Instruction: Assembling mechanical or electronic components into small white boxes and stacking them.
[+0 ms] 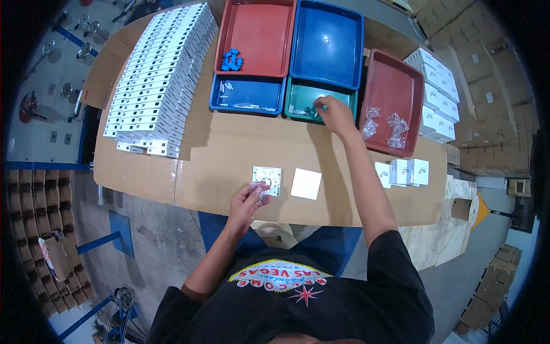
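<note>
Two hands active | left hand (247,200) pinches a clear packet (259,184) at the near edge of the open white box (267,180) | right hand (335,113) reaches far, fingers closing on small parts in the green tray (298,106) | advice: steady the box, lift one part cleanly

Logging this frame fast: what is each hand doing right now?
Left hand: fingers pinched on a small clear bag at the open white box.
Right hand: reaching into the green tray; grip cannot be told.
</note>
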Available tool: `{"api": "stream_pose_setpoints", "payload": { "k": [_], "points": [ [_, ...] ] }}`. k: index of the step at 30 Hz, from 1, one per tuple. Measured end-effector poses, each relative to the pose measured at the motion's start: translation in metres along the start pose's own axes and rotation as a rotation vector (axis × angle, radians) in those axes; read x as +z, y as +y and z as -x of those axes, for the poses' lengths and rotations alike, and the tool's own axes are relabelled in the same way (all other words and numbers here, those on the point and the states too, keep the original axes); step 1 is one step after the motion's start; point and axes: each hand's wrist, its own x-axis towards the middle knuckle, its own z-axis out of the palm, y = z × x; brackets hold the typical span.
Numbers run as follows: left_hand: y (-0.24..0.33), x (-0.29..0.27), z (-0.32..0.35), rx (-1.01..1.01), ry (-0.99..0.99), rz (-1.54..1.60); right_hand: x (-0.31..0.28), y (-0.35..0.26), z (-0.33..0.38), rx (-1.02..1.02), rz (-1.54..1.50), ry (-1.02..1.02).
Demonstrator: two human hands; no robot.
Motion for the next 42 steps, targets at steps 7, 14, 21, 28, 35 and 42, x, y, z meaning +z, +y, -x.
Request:
{"api": "stream_pose_setpoints", "payload": {
  "k": [7,14,21,28,35,42],
  "points": [
    [0.017,0.006,-0.007,0.042,0.043,-0.093,0.024,-0.011,-0.031,-0.087,0.144,-0.187],
    [0.019,0.003,-0.018,0.108,0.037,-0.159,0.027,-0.005,-0.029,-0.124,0.141,-0.145],
    [0.022,0.004,-0.014,0.231,0.027,-0.341,0.03,-0.006,-0.025,-0.183,0.111,-0.134],
    [0.049,0.022,-0.003,0.428,0.016,-0.49,-0.024,-0.074,0.037,-0.098,-0.357,-0.076],
    [0.055,0.035,0.007,0.54,-0.031,-0.575,-0.061,-0.161,0.124,-0.141,-0.521,-0.288],
    [0.047,0.038,0.019,0.563,-0.101,-0.574,-0.062,-0.177,0.139,-0.262,-0.458,-0.252]
  ]
}}
